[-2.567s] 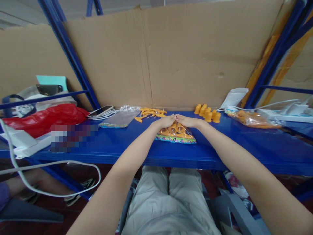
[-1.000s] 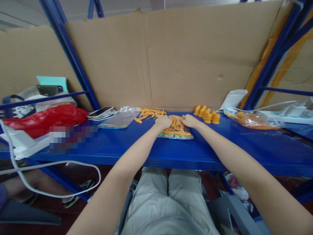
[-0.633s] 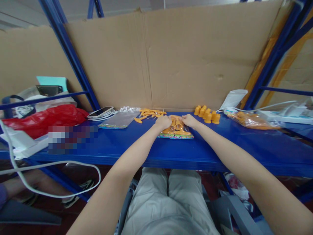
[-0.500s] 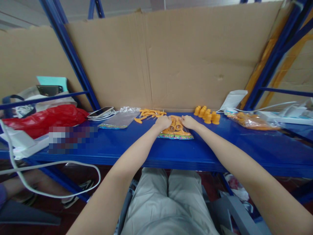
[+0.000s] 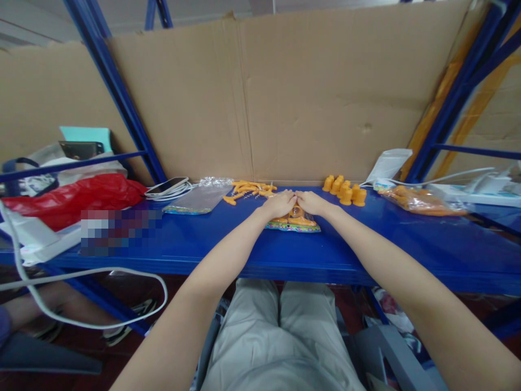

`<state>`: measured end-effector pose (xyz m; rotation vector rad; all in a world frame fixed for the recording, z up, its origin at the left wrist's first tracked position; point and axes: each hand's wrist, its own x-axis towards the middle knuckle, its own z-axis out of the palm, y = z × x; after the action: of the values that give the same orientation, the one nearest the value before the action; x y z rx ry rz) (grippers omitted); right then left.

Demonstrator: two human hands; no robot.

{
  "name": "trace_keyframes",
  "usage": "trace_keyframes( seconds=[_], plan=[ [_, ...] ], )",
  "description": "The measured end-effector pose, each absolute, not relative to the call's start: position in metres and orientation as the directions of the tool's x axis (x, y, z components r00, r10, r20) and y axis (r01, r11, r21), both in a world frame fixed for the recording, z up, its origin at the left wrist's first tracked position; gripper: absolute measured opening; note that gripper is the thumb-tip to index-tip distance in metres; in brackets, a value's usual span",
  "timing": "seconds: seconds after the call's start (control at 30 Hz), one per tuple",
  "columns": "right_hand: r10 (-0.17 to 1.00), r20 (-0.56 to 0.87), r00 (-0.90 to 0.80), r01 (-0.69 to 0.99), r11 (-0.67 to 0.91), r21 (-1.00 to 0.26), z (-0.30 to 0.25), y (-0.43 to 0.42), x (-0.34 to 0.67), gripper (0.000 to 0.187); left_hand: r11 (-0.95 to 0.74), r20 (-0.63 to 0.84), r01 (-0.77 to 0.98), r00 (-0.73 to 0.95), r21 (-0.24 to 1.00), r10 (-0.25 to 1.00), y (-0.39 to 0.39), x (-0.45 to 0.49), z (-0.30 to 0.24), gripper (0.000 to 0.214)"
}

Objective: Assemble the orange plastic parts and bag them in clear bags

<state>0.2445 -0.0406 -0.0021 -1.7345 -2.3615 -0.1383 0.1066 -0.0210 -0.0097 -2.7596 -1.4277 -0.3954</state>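
Note:
A clear plastic bag point(image 5: 296, 224) of orange plastic parts lies on the blue table point(image 5: 195, 239) in front of me, its colourful printed edge towards me. From the left, my left hand point(image 5: 280, 205) lies flat over the bag with fingers stretched out. My right hand point(image 5: 310, 203) rests on it from the right, fingers also extended, and the fingertips of both hands meet at the middle. Most of the bag's far part is hidden under them. Just behind and left is a pile of orange hook-like pieces point(image 5: 248, 188) with small metal bits.
Several orange cups point(image 5: 345, 191) stand behind right. Farther right lies another filled bag point(image 5: 419, 200) beside a white power strip point(image 5: 480, 195). To the left are a flat clear bag point(image 5: 199, 196), a phone point(image 5: 171, 186) on a white cable and a red bag point(image 5: 85, 198). Cardboard point(image 5: 325, 98) walls the back.
Both hands have moved inward from the bag's two far corners until their fingertips meet. Their grip on the corners has loosened into flat, extended fingers over the bag.

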Motion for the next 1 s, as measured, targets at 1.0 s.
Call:
trace_keyframes(
  seconds=[1.0],
  plan=[
    [0.954,0.207,-0.215,0.977,0.208,0.053,0.008,-0.05,0.242,0.041,-0.371,0.112,0.908,0.355,0.195,0.928,-0.022,0.104,0.0,0.057]
  ],
)
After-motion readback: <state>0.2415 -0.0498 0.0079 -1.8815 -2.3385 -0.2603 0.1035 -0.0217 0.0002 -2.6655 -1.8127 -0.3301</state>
